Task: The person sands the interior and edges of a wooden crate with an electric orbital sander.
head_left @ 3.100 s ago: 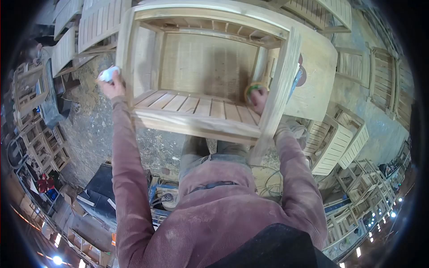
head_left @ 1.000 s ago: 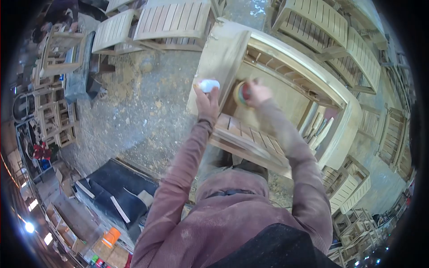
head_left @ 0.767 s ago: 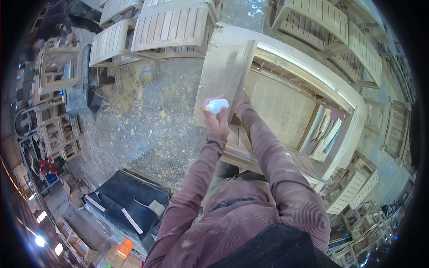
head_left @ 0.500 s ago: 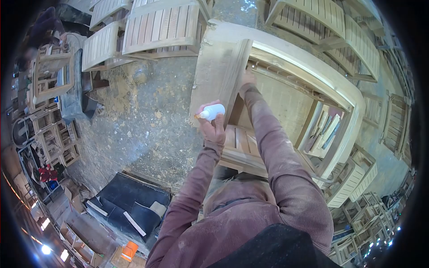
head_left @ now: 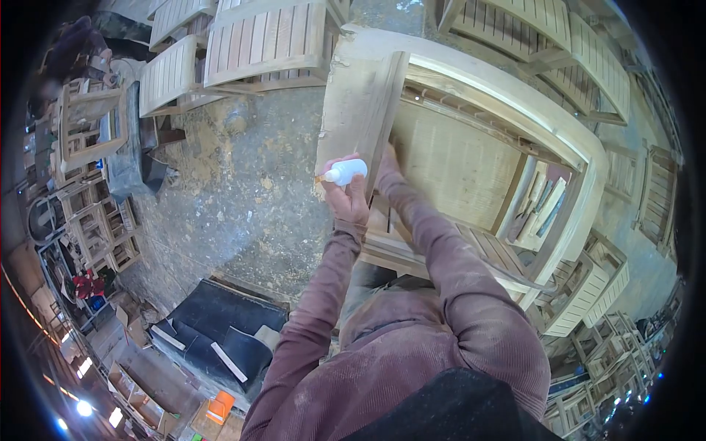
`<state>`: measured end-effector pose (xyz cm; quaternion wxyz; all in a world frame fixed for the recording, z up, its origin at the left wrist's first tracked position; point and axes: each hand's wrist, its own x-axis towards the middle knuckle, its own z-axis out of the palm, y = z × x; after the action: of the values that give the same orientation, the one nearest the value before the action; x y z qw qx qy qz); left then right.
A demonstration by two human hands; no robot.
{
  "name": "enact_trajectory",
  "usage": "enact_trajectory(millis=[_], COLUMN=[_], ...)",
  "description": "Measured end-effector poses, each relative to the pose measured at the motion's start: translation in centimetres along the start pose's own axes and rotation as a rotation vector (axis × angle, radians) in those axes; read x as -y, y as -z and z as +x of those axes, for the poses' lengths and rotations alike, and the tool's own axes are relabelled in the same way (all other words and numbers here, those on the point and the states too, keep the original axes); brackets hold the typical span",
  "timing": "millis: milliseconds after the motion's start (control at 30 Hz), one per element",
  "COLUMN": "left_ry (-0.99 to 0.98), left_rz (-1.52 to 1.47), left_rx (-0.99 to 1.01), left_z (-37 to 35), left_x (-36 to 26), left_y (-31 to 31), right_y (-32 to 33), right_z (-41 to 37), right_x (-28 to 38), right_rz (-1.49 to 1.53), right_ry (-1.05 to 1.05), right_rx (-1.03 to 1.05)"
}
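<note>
In my left hand (head_left: 348,198) is a white bottle (head_left: 347,172), held on its side with its orange-tipped nozzle pointing left. The hand is above the near left part of a wooden frame (head_left: 471,59). A raised wooden board (head_left: 379,110) stands along the frame's left side. My right hand (head_left: 388,163) is against the inner face of this board, near its lower end; its fingers are partly hidden and blurred. Inside the frame lies a flat pale panel (head_left: 463,162).
Wood strips (head_left: 540,209) lie in the frame's right compartment. Slatted chairs (head_left: 265,44) stand at the back, with more at the right. A black-covered bench (head_left: 213,331) is at the lower left. Another person (head_left: 73,44) is partly visible at the upper left.
My right hand has moved down and left along the inner side of the board, toward me. My left hand still holds the bottle, nearly in the same place.
</note>
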<state>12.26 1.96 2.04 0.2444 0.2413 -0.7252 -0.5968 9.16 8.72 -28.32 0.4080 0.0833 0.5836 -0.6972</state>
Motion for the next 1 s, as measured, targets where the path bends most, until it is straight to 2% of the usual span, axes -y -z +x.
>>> enact_trajectory(millis=[33, 67, 100, 167, 200, 267, 300, 400, 467, 533, 567, 633, 767, 800, 867, 933, 1000], left_ry=[-0.001, 0.004, 0.002, -0.009, -0.007, 0.000, 0.000, 0.009, 0.022, 0.010, 0.006, 0.010, 0.027, 0.020, 0.009, -0.071, -0.066], left_rz=[-0.018, -0.025, 0.002, -0.005, -0.007, 0.003, -0.001, -0.002, -0.013, -0.031, -0.042, -0.066, -0.024, -0.019, -0.002, -0.030, -0.020], left_rx=[-0.004, 0.007, 0.004, -0.020, -0.007, -0.014, -0.005, 0.001, 0.001, 0.007, 0.001, -0.002, -0.013, -0.032, -0.024, -0.019, -0.018], left_z=[-0.1, -0.3, -0.3, -0.2, -0.2, -0.2, -0.2, -0.3, -0.3, -0.4, -0.5, -0.5, -0.6, -0.7, -0.7, -0.5, -0.7], left_x=[0.1, 0.0, -0.2, 0.4, 0.3, 0.1, 0.0, -0.1, 0.1, 0.2, 0.3, 0.6, 0.2, 0.1, 0.1, 0.8, 1.1], left_y=[-0.1, -0.1, 0.0, -0.2, -0.2, -0.3, -0.4, -0.4, -0.4, -0.4, -0.5, -0.6, -0.7, -0.9, -1.0, -1.0, -0.7], right_y=[0.2, -2.3, -1.6, -0.9, -0.9, -2.1, -2.4, -0.8, 0.8, 2.7, 4.1, 7.6, 15.5, 17.6, 20.5, 22.2, 22.9], right_z=[1.7, 3.1, 2.5, 1.0, -0.6, -4.6, -6.3, -6.6, -7.1, -8.2, -8.7, -9.3, -10.7, -10.8, -11.5, -11.6, -10.3], right_x=[-4.1, -8.3, -7.9, -4.5, -0.6, 9.0, 12.8, 15.1, 16.3, 17.6, 17.7, 17.9, 19.9, 20.9, 23.0, 24.7, 22.7], right_rz=[0.060, 0.120, 0.119, -0.562, -0.560, -1.641, -1.425, -1.314, -1.263, -1.096, -1.094, -1.063, -0.948, -0.930, -0.912, -0.776, -0.864], right_ry=[0.213, 0.424, 0.429, 0.593, 0.590, 0.342, 0.319, 0.199, 0.194, 0.016, 0.024, -0.054, 0.015, -0.053, -0.135, -0.308, -0.271], right_rx=[0.094, 0.183, 0.166, 0.105, 0.092, -0.018, -0.128, -0.192, -0.228, -0.364, -0.379, -0.582, -1.021, -1.070, -1.114, -1.107, -1.049])
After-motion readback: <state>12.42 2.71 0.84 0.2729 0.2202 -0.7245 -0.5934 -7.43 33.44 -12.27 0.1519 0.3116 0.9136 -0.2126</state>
